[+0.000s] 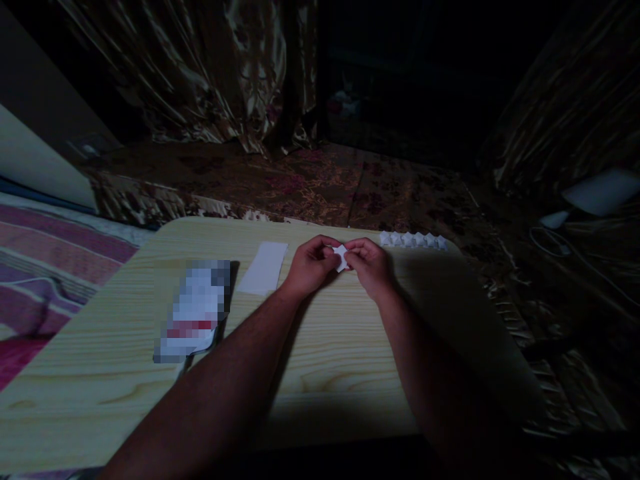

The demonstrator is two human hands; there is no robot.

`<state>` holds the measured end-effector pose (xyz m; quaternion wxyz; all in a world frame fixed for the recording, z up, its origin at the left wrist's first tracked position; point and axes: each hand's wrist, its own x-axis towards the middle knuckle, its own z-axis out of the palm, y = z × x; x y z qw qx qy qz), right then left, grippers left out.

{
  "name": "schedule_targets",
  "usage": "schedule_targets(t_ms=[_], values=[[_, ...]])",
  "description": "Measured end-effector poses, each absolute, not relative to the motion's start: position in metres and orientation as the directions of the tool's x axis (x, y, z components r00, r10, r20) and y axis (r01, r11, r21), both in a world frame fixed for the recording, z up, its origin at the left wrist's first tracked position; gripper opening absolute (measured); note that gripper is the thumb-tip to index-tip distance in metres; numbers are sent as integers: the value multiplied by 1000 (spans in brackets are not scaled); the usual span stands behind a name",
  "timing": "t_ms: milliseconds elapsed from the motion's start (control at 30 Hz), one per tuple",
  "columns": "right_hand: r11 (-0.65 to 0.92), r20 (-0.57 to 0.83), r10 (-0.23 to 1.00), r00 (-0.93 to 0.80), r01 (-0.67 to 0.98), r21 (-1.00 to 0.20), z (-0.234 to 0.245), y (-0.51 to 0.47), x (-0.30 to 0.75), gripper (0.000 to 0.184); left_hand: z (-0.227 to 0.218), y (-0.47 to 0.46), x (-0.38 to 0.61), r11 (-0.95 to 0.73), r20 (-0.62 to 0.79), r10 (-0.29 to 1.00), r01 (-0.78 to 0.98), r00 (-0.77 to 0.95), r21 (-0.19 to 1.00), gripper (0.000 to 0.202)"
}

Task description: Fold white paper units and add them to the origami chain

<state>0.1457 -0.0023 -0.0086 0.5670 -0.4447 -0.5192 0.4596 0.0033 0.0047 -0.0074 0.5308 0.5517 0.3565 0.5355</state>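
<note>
Between my two hands is a small folded piece of white paper [341,257], held just above the wooden table [345,333]. My left hand [313,263] pinches its left side with thumb and fingers. On the other side, my right hand [367,262] grips the paper's right edge, fingers curled behind it. A row of several small folded white paper pieces [413,240] lies at the table's far right edge. Left of my hands rests a flat stack or strip of white paper [265,268].
A phone-like object with a pixelated screen [195,310] lies on the left of the table, with a cable near its lower end. A striped bed cover [55,247] is at far left. Patterned cloth [310,180] and curtains [260,73] stand behind; a white lamp-like object [603,191] is at right.
</note>
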Motion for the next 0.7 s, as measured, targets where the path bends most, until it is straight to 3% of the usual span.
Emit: schedule_targets(t_ms=[700], values=[[223, 223, 975, -11, 35, -974, -11, -3, 145, 14, -7, 4, 1, -158, 191, 962, -168, 196, 973, 18]])
